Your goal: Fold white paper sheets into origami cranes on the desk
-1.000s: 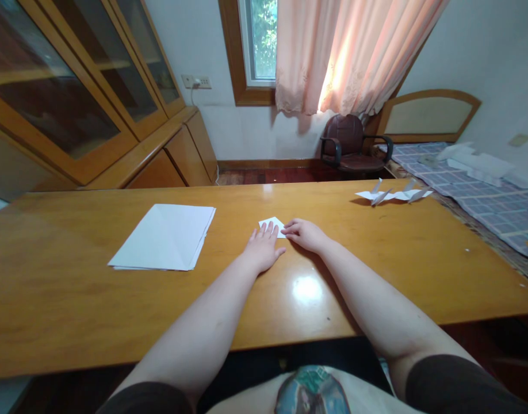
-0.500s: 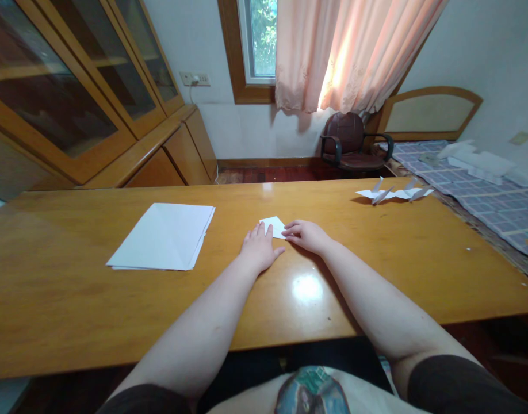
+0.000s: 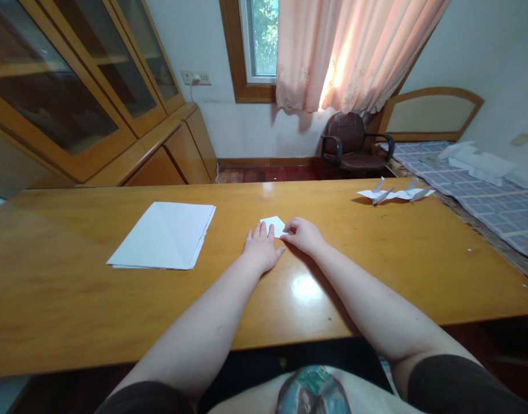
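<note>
A small folded white paper [image 3: 274,223] lies near the middle of the wooden table [image 3: 376,259]. My left hand [image 3: 260,250] rests flat on the table with its fingers stretched out, the fingertips touching the paper's near edge. My right hand [image 3: 302,236] lies just to the right of it with curled fingers that pinch the paper's right corner. Part of the paper is hidden under both hands.
A stack of white sheets [image 3: 164,236] lies on the table to the left. Folded paper shapes [image 3: 393,194] sit at the far right of the table. Behind are a brown armchair [image 3: 354,146], a bed [image 3: 484,184] and wooden cabinets [image 3: 95,98].
My right hand's fingers have curled in from lying on the paper to pinching its right corner. My left hand has shifted only slightly.
</note>
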{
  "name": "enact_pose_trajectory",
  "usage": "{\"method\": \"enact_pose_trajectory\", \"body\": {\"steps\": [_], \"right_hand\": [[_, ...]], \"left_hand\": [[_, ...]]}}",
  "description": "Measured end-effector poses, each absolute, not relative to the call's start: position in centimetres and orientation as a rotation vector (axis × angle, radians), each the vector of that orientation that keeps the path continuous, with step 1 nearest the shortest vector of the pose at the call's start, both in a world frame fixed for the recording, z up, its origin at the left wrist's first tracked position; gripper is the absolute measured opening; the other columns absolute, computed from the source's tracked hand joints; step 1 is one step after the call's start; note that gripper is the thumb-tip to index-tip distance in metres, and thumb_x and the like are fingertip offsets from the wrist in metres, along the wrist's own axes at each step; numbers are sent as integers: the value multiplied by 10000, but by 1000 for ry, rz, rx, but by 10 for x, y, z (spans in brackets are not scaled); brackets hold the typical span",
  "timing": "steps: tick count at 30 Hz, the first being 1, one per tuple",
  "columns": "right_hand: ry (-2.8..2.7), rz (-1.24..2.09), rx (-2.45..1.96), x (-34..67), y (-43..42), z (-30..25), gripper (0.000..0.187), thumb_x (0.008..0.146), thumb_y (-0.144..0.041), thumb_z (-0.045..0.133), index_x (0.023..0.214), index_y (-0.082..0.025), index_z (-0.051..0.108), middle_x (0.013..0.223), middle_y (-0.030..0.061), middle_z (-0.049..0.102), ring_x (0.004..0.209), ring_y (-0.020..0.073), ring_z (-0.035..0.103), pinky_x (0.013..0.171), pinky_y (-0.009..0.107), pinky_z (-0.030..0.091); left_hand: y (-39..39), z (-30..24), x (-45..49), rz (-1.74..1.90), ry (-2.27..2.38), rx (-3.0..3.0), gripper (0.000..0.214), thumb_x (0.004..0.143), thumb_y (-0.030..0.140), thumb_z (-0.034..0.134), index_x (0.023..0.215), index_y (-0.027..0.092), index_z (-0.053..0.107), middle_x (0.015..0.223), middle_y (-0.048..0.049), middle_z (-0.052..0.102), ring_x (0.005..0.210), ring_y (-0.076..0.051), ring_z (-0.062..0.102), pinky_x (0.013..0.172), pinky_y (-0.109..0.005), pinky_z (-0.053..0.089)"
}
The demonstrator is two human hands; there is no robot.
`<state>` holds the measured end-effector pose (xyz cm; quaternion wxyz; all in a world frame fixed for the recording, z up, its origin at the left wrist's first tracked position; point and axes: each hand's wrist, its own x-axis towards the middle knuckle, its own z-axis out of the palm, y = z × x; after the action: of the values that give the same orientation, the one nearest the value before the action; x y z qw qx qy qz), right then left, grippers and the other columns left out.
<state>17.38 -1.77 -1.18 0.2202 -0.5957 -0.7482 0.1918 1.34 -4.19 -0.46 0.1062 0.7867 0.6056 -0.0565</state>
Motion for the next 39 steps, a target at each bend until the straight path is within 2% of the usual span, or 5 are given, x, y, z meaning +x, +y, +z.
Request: {"method": "enact_pose_trajectory", "body": {"steps": [12, 19, 30, 35, 39], "right_hand": [[-1997, 734, -1613, 182, -12, -14, 303, 644, -130, 649, 936, -205, 681, 949, 28, 682, 873, 177, 607, 812, 290, 454], [-1937, 991, -1538, 192, -10, -11, 376, 601, -27, 553, 928, -172, 671, 821, -2, 672, 690, 124, 566, 698, 234, 444], [-2021, 1092, -1456, 205, -6, -12, 465, 547, 41, 459, 918, -169, 645, 856, -8, 659, 593, 83, 470, 569, 181, 377], [-2035, 1092, -1420, 213, -10, -8, 468, 637, -4, 526, 1061, -170, 633, 726, -32, 618, 587, 90, 493, 576, 187, 384], [-1893, 925, -1500, 212, -10, -9, 228, 785, -148, 564, 979, -160, 684, 831, 22, 671, 709, 119, 567, 677, 227, 430]], "left_hand": [[-40, -6, 12, -176, 1786, 2300, 852, 841, 644, 344, 1498, 126, 182, 1563, -176, 98, 1440, -313, 88, 1141, -499, 125], [-40, -9, 10, -145, 1790, 2307, 855, 830, 653, 364, 1497, 149, 186, 1564, -161, 118, 1439, -311, 103, 1136, -505, 137], [-40, -4, 12, -178, 1796, 2291, 850, 830, 645, 367, 1495, 146, 190, 1562, -165, 119, 1437, -312, 110, 1135, -500, 144], [-40, -6, 11, -166, 1796, 2296, 848, 831, 641, 378, 1494, 145, 191, 1561, -170, 123, 1436, -319, 113, 1130, -509, 143], [-41, -8, 9, -116, 1802, 2335, 838, 820, 661, 397, 1479, 168, 237, 1551, -174, 184, 1421, -322, 171, 1130, -505, 140]]}}
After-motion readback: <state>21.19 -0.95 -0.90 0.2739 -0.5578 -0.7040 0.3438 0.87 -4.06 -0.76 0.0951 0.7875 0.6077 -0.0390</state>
